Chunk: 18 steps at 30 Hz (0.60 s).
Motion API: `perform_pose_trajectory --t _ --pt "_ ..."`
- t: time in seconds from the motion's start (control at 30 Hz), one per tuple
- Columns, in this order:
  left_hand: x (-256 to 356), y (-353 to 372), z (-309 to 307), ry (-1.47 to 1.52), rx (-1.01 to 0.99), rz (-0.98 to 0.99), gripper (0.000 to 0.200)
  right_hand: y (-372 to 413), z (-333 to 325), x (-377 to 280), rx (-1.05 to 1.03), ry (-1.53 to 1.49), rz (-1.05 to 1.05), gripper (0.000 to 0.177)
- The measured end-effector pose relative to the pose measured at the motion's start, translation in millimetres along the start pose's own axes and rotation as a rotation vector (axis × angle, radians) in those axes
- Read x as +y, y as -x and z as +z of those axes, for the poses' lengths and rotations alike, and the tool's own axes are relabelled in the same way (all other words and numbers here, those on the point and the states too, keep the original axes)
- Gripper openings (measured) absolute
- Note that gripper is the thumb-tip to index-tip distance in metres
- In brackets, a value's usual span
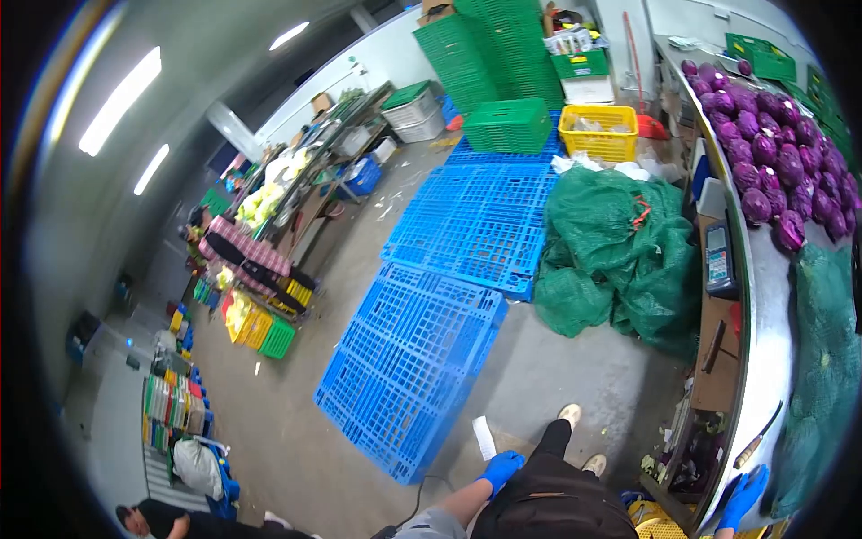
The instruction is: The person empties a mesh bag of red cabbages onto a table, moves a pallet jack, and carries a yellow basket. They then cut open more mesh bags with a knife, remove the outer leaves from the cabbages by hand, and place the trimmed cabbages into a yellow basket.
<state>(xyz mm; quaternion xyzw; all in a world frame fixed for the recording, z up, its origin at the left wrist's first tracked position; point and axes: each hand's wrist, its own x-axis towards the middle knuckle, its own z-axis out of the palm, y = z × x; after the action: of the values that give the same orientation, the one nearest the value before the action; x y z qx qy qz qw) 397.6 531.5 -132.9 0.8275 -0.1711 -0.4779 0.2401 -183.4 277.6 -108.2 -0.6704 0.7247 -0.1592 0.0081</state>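
Note:
My left hand (502, 471), in a blue glove, hangs beside my dark apron (552, 499) with its fingers curled. A white printed slip of paper (484, 437) sticks out at its fingers and appears gripped there. At the lower right, my right hand (743, 499), also blue-gloved, is open with fingers stretched out over the metal table (763, 346). Just above its fingertips lies a knife (759, 437) with a wooden handle. Beside that hand rests a long green mesh sack (819, 377). Purple cabbages (772, 148) are heaped farther up the table.
Blue pallets (413, 359) lie on the floor ahead. Green netting (620, 251) is piled beside the table, below a yellow crate (599, 133) and stacked green crates (503, 54). A handheld-looking device (719, 259) sits at the table's edge. One person (247, 256) stands leftward; another (180, 521) is lower left.

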Motion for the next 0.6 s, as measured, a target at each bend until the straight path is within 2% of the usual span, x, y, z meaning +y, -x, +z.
perform_pose_trajectory --t 0.07,0.13,0.17,0.2,0.23,0.27,0.3,0.37,0.4,0.43,0.47,0.5,0.57,0.6 --pt "-5 -28 0 -0.084 -0.025 0.055 0.034 3 -33 -13 0.07 0.023 0.043 0.053" --pt "0 -56 -4 -0.072 -0.033 0.068 0.035 6 -72 -28 0.173 0.054 -0.046 0.054" --pt "8 -71 -8 -0.071 -0.052 0.089 0.035 12 -81 -25 0.195 0.206 -0.042 0.052" --pt "15 -86 -13 -0.098 -0.061 0.076 0.035 12 -91 -31 0.216 0.215 -0.038 0.052" --pt "24 -99 -17 -0.125 -0.064 0.06 0.034 15 -111 -62 0.405 0.363 -0.088 0.034" --pt "37 -112 -21 -0.12 -0.066 0.074 0.034 15 -121 -81 0.59 0.509 -0.135 0.03" --pt "50 -125 -27 -0.114 -0.064 0.081 0.033 22 -103 -56 0.599 0.511 -0.13 0.03" --pt "72 -139 -37 -0.115 -0.058 0.091 0.032 44 -55 1 -0.096 0.17 0.343 0.045" --pt "80 -143 -39 0.02 -0.072 0.117 0.031 47 -46 -6 -0.095 0.166 0.344 0.045" --pt "88 -147 -42 0.158 -0.084 0.143 0.03 47 -52 -40 -0.018 0.16 0.305 0.046" --pt "95 -146 -45 0.157 -0.079 0.144 0.03 45 -61 -76 0.057 0.153 0.267 0.047" --pt "103 -141 -48 0.215 -0.087 0.135 0.03 37 -74 -102 -0.079 0.159 0.391 0.048" --pt "103 -140 -51 0.269 -0.098 0.127 0.03 27 -94 -137 -0.12 0.092 0.405 0.047" --pt "94 -142 -51 0.204 -0.102 0.123 0.031 22 -103 -154 -0.159 0.028 0.415 0.046"
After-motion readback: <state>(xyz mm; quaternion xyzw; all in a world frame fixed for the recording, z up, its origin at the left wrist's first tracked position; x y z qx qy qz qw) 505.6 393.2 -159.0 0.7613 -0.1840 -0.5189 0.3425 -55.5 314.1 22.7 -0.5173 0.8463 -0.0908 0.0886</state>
